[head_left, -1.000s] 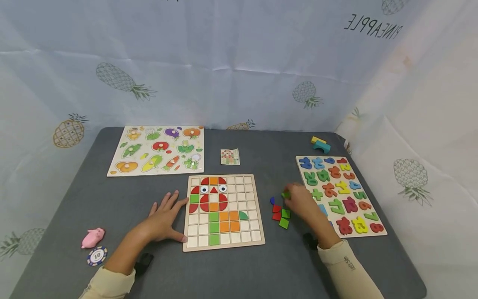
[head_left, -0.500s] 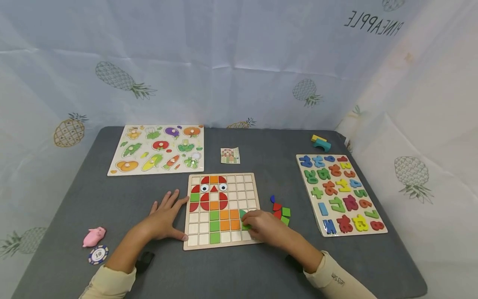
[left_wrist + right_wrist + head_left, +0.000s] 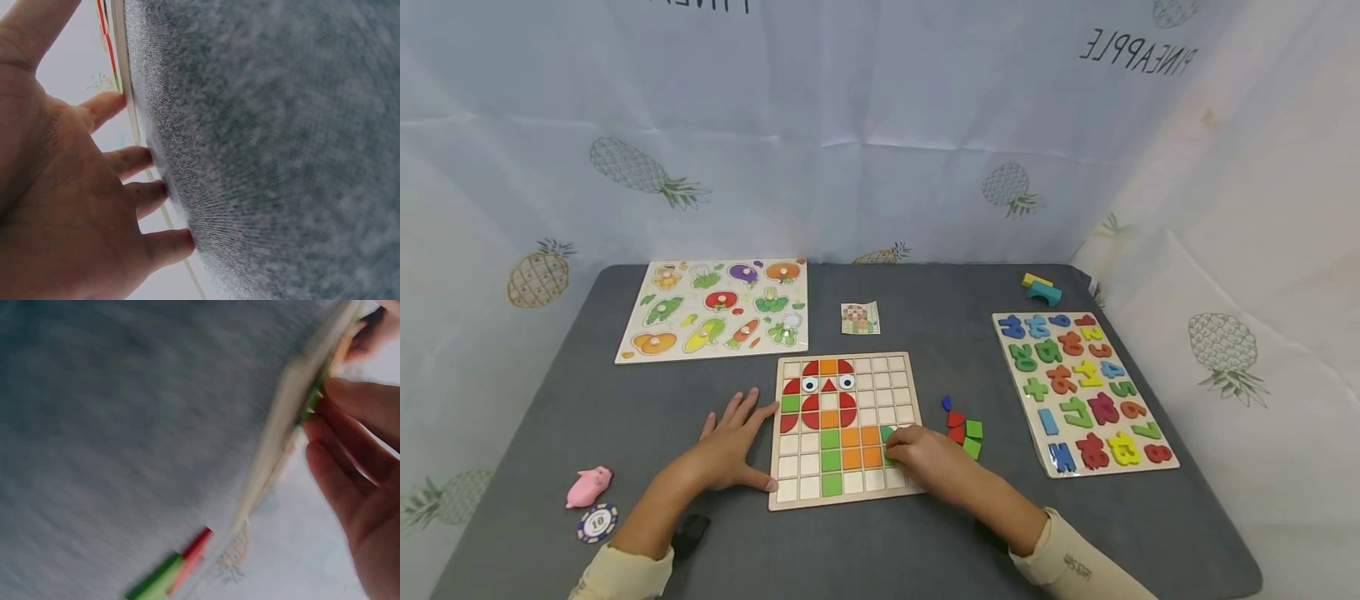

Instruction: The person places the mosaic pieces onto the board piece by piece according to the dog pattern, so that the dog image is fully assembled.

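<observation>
A wooden grid board point(image 3: 883, 398) lies in the middle of the table, partly filled with red, orange and green tiles and two eye pieces. My left hand point(image 3: 724, 454) rests with fingers spread at its left edge, thumb and index finger touching the rim; the left wrist view shows the fingertips on the dark cloth. Over the board's right side, my right hand point(image 3: 931, 458) pinches a green square tile point(image 3: 310, 403) at a cell just below a dark green quarter-round piece point(image 3: 886, 434). The fingers hide part of this tile, so I cannot tell whether it lies flat.
Loose green squares point(image 3: 973, 429), red pieces point(image 3: 956, 419) and a blue piece point(image 3: 947, 403) lie right of the board. Around it are a vegetable puzzle point(image 3: 715, 312), a pattern card point(image 3: 860, 318), a number puzzle point(image 3: 1086, 392), blocks point(image 3: 1043, 292), a pink pig point(image 3: 589, 487) and a chip point(image 3: 598, 523).
My right hand has taken a green square from the loose pieces and carried it left onto the board, where it has stayed for the last half second. The left hand keeps its place.
</observation>
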`<state>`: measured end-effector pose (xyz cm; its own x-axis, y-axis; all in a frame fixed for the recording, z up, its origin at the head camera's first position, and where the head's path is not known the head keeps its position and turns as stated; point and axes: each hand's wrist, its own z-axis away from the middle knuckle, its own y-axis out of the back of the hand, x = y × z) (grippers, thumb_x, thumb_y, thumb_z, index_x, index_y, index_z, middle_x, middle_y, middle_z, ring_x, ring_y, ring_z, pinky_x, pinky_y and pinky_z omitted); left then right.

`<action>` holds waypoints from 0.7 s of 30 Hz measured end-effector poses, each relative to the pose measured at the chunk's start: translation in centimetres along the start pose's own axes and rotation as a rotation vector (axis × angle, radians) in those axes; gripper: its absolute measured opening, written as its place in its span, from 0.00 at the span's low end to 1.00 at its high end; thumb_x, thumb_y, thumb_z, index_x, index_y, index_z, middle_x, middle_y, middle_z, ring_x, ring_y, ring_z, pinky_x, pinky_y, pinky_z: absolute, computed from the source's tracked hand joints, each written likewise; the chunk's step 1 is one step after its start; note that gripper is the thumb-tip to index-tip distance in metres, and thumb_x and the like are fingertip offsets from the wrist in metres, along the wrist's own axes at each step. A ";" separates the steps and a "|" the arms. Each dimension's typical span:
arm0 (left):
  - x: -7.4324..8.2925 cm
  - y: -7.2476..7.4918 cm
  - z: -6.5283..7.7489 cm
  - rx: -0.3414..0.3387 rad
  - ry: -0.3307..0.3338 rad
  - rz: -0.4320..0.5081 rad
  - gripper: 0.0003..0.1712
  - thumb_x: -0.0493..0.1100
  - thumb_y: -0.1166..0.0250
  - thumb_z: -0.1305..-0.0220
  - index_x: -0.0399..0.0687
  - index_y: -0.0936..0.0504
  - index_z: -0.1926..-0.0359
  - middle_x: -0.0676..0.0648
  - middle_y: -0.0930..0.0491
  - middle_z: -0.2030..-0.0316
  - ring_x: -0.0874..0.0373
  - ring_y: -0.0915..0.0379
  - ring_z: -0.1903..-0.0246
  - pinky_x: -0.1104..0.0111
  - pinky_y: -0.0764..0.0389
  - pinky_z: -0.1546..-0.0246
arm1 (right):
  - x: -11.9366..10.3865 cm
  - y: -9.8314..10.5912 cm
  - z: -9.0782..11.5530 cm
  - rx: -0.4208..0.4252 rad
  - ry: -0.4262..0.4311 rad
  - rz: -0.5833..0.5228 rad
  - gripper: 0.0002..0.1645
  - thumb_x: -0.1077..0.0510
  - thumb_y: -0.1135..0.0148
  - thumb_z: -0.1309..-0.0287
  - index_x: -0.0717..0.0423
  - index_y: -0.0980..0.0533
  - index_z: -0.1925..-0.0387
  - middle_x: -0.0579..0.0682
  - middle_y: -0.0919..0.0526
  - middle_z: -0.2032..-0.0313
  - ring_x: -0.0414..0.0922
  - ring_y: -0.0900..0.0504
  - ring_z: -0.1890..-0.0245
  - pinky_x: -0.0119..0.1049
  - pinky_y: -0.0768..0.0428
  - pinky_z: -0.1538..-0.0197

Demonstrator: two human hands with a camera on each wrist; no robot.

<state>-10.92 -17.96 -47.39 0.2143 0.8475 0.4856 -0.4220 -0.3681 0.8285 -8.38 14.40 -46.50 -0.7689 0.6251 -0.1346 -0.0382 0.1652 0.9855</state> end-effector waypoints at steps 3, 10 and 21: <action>0.0 -0.4 0.0 -0.005 -0.008 0.008 0.67 0.65 0.25 0.76 0.51 0.45 0.33 0.36 0.59 0.31 0.37 0.70 0.33 0.36 0.64 0.43 | 0.8 1.0 0.8 -0.015 -0.079 -0.047 0.10 0.61 0.36 0.49 0.53 0.19 0.62 0.46 0.21 0.59 0.40 0.23 0.57 0.31 0.23 0.56; 0.0 -0.8 -0.1 0.016 -0.017 0.007 0.67 0.65 0.24 0.76 0.52 0.45 0.33 0.36 0.59 0.31 0.37 0.70 0.33 0.37 0.64 0.43 | 5.1 3.4 4.4 0.045 -0.544 0.001 0.12 0.67 0.35 0.55 0.57 0.21 0.64 0.49 0.21 0.64 0.45 0.21 0.64 0.41 0.22 0.61; -0.1 -0.3 -0.1 0.007 -0.002 0.001 0.67 0.65 0.24 0.76 0.51 0.46 0.33 0.36 0.60 0.31 0.37 0.70 0.33 0.37 0.64 0.43 | 7.2 2.1 6.2 -0.002 -0.568 -0.111 0.12 0.65 0.32 0.58 0.60 0.22 0.66 0.51 0.21 0.66 0.44 0.22 0.66 0.41 0.22 0.61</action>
<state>-10.94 -17.90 -47.67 0.2156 0.8466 0.4867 -0.4162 -0.3712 0.8301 -10.03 23.93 -46.00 -0.2974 0.9155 -0.2710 -0.1004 0.2523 0.9624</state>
